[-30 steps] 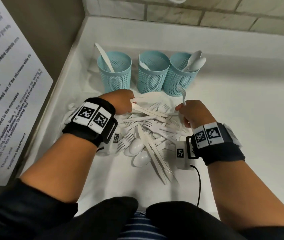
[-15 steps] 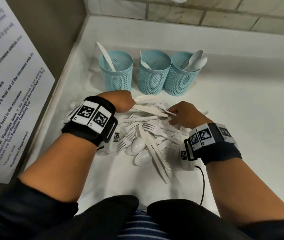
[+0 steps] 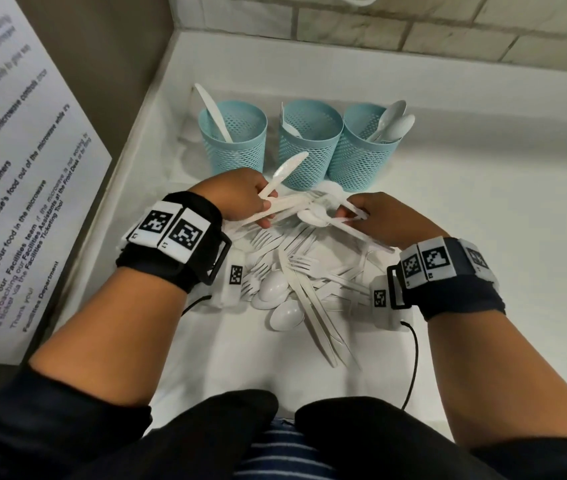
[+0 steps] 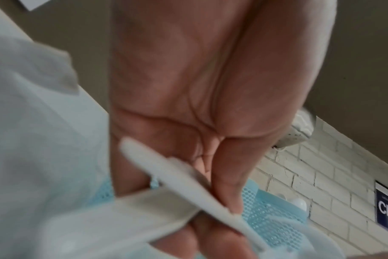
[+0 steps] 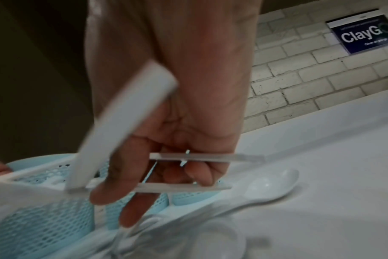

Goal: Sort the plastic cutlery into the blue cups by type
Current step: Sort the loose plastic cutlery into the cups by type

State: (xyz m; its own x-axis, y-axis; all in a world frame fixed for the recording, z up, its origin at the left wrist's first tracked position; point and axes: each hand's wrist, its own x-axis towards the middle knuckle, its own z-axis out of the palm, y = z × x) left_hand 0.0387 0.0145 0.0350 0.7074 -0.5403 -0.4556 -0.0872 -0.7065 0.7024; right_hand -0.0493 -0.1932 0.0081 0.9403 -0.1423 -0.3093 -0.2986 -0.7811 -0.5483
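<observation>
The white tabletop [image 3: 448, 237] fills the frame's centre, with three blue cups [image 3: 304, 147] in a row at upper centre. The cutlery pile [image 3: 296, 271] lies mid-frame below them. The left hand [image 3: 240, 194], centre-left, has its fingers [image 4: 230, 175] clamped on several knives [image 3: 285, 171]. The right hand [image 3: 389, 216], centre-right, pinches thin white handles [image 5: 188, 187].

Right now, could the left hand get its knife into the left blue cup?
Probably yes. The left hand holds the knife just in front of the left cup, whose open top holds only one knife.
</observation>
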